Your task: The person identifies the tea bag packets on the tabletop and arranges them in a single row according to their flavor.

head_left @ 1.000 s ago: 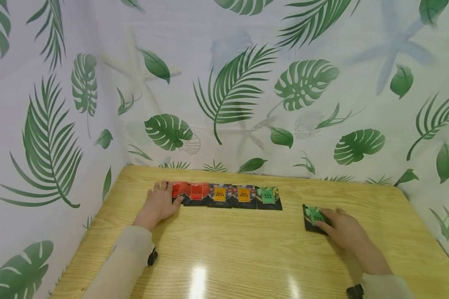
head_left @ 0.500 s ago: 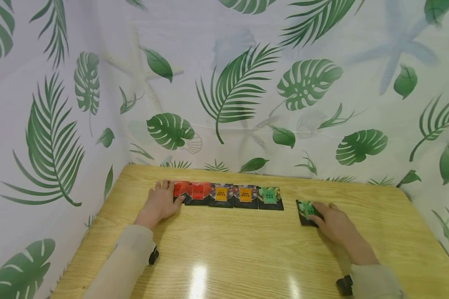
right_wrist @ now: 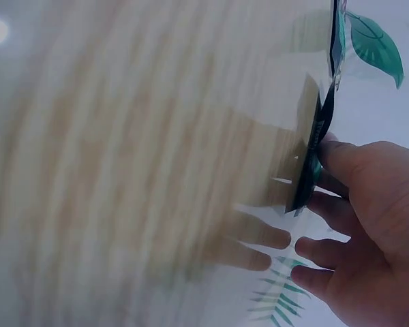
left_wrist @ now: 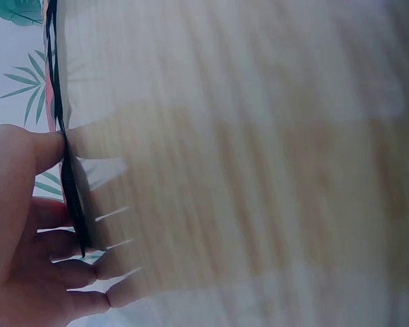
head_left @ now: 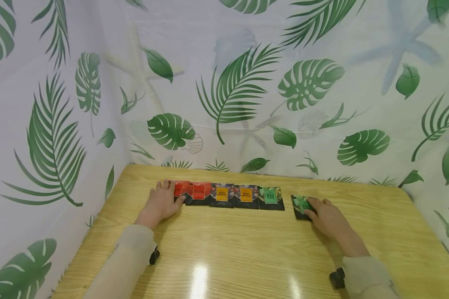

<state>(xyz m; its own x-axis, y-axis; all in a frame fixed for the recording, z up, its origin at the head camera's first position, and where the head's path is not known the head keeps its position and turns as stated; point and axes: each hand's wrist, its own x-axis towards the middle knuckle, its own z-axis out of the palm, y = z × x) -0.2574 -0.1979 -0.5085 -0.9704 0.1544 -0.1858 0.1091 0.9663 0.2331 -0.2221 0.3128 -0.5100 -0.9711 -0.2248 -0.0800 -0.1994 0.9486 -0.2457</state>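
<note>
My left hand rests at the left end of a row of flat packets, its fingers over the leftmost red packet and the thumb at its near edge. Beside that lie another red packet, two orange-labelled packets and a green-labelled packet, side by side with edges overlapping or meeting. Right of the row, my right hand holds a second green packet between thumb and fingers. In the right wrist view this black-edged packet tilts close over the table, a small gap from the row.
The wood-grain table stretches in front of the row and to both sides. A white cloth with green leaf prints hangs behind the table and along its left and right sides.
My right hand has moved left and away from me with the green packet, narrowing the gap to the row. The left hand and the row stay in place.
</note>
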